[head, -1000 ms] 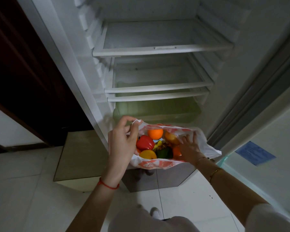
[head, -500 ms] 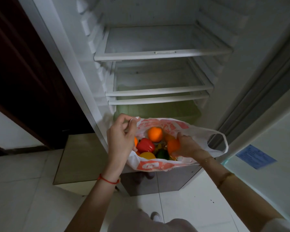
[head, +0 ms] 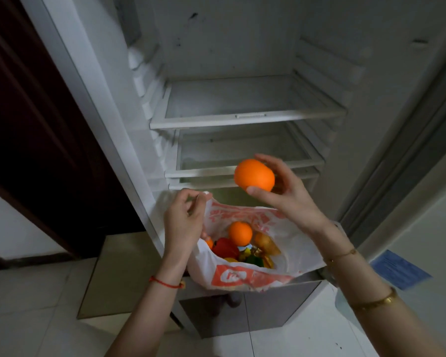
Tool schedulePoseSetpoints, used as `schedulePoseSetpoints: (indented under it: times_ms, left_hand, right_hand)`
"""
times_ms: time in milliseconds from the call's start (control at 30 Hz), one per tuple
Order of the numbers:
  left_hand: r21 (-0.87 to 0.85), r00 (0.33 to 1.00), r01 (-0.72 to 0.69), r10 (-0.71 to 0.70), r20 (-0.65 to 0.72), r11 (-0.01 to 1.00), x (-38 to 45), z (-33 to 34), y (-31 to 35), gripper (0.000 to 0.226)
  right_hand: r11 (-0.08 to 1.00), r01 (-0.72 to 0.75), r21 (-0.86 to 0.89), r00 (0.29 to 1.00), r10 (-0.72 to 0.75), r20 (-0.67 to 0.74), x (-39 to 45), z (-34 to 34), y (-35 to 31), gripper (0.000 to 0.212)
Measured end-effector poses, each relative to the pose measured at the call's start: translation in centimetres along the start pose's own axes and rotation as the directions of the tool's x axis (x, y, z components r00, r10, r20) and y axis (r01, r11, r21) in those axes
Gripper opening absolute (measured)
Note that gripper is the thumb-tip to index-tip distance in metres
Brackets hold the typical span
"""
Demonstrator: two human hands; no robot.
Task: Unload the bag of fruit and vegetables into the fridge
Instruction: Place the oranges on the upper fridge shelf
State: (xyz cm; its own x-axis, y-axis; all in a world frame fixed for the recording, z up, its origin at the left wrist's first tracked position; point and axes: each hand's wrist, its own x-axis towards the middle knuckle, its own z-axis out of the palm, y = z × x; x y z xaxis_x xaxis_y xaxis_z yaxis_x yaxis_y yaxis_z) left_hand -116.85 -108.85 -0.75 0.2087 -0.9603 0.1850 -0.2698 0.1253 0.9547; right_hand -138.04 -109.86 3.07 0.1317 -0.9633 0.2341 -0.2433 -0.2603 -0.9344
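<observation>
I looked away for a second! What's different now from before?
The right hand took one round orange fruit out of the white and orange plastic bag and lifted it toward the white fridge shelves. The left hand still holds the bag's edge.

The bag [head: 255,275] hangs before the fridge [head: 242,119], a fruit [head: 254,175] above it.

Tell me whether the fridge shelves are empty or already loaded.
Empty. The top shelf and the shelf below show bare glass; the right hand holds an orange in front of them, not yet set down.
</observation>
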Motion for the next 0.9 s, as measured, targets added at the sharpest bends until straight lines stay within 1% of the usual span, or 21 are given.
schedulePoseSetpoints:
  times_ms: [67, 167, 233, 300, 433, 500, 600, 700, 900]
  left_hand:
    - [-0.015, 1.0, 0.029, -0.028, 0.008, 0.999, 0.8, 0.1, 0.3, 0.009]
    - [-0.065, 0.996, 0.087, -0.086, 0.017, 0.994, 1.6, 0.3, 0.7, 0.01]
    - [-0.088, 0.993, 0.121, -0.12, 0.025, 0.989, 2.0, 0.4, 0.8, 0.007]
    - [-0.098, 0.99, 0.138, -0.136, 0.025, 0.986, 2.1, 0.5, 0.9, 0.008]
    - [-0.13, 0.989, 0.145, -0.143, 0.023, 0.981, 2.1, 0.5, 1.1, 0.009]
    - [-0.146, 0.99, 0.139, -0.138, 0.016, 0.979, 2.2, 0.4, 1.1, 0.005]
    - [-0.123, 0.991, 0.134, -0.136, -0.008, 0.983, 2.3, 0.3, 1.0, 0.009]
    - [-0.122, 0.988, 0.148, -0.152, -0.021, 0.981, 2.4, 0.2, 1.0, 0.008]
    - [-0.115, 0.989, 0.146, -0.148, -0.017, 0.983, 2.2, -0.1, 0.8, 0.007]
  right_hand:
    - [0.989, 0.109, -0.102, 0.991, -0.117, -0.069, 2.1, 0.0, -1.8, 0.066]
    - [0.946, 0.242, -0.214, 0.947, -0.278, -0.161, 6.1, 0.3, -4.4, 0.068]
    - [0.906, 0.309, -0.288, 0.916, -0.365, -0.167, 9.3, 0.8, -5.9, 0.068]
    - [0.87, 0.332, -0.364, 0.91, -0.397, -0.121, 12.5, 1.7, -6.9, 0.07]
    - [0.824, 0.33, -0.46, 0.929, -0.369, 0.006, 17.6, 4.8, -7.5, 0.078]
    - [0.832, 0.308, -0.462, 0.945, -0.325, 0.045, 19.3, 6.3, -7.5, 0.08]
    - [0.844, 0.262, -0.468, 0.964, -0.249, 0.091, 21.1, 7.9, -7.3, 0.084]
    - [0.851, 0.231, -0.471, 0.973, -0.203, 0.109, 22.0, 8.7, -6.8, 0.089]
    - [0.882, 0.218, -0.419, 0.976, -0.195, 0.097, 20.8, 8.5, -6.8, 0.097]
